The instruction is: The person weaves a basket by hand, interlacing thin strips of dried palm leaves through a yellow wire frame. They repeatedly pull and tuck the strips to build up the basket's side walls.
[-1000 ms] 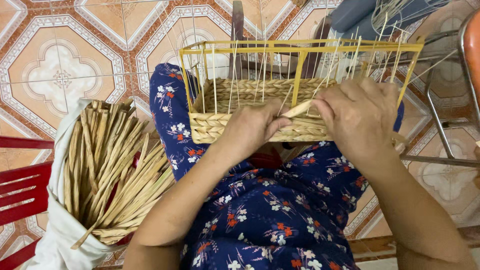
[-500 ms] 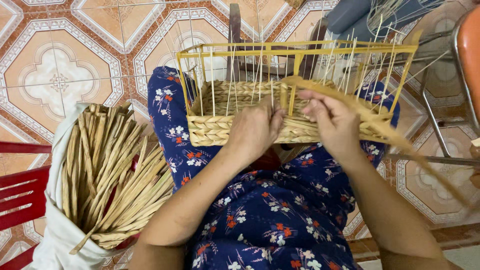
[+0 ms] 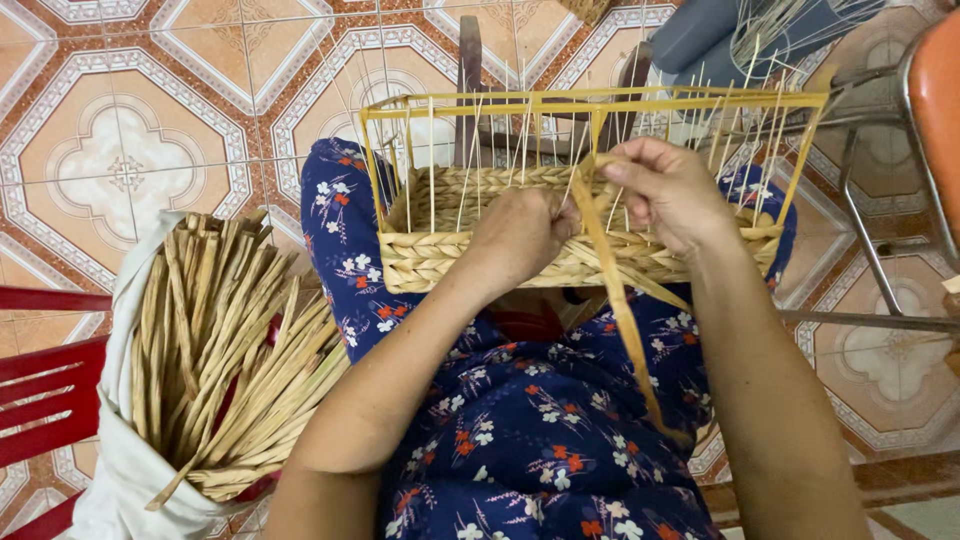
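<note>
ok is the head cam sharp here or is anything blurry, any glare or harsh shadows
Head view: light is soft and even, with no harsh shadows and only a faint sheen on the floor tiles. The left hand, right hand and the woven basket are sharp. The strip bundle is crisp too. The orange seat at the right edge looks slightly soft and stretched.

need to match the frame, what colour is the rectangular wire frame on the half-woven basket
Yellow: the rectangular wire frame around the half-woven straw basket is yellow, seen best in the head view.
</note>
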